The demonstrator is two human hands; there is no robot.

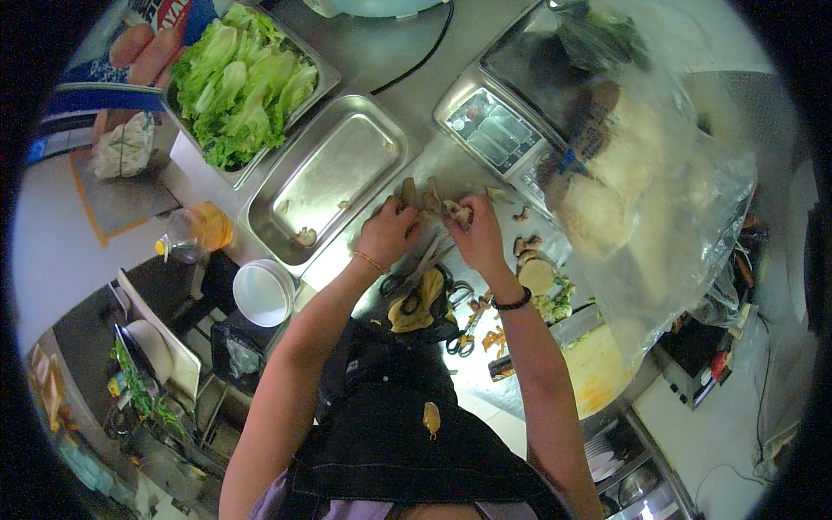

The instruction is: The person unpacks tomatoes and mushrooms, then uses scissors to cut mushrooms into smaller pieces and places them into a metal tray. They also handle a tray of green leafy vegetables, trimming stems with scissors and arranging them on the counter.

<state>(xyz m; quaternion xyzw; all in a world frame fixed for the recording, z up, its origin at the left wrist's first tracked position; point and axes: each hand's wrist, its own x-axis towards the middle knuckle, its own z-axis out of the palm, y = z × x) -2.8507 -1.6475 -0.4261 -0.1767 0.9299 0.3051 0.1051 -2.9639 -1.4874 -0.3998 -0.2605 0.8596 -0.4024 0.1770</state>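
Note:
My left hand (pixel 389 235) has its fingers closed around a brownish mushroom piece (pixel 408 190), just right of a shallow steel tray (pixel 328 170) that holds a few small mushroom bits. Between my hands is another brownish piece (pixel 431 195). A pale mushroom piece (pixel 457 212) is pinched in my right hand (pixel 480 235). Below the hands, two pairs of scissors (pixel 422 260) (pixel 463 341) lie near a yellow cloth (pixel 421 304). Brown mushroom pieces (pixel 525 246) and a round pale slice (pixel 536 277) lie right of my right wrist.
Lettuce (pixel 244 84) fills a steel pan at the upper left. A digital scale (pixel 494 133) stands at the upper right, beside a large clear plastic bag (pixel 650 188). Near the left edge are an oil bottle (pixel 198 232) and a white tub (pixel 262 294). A cutting board (pixel 597 370) lies lower right.

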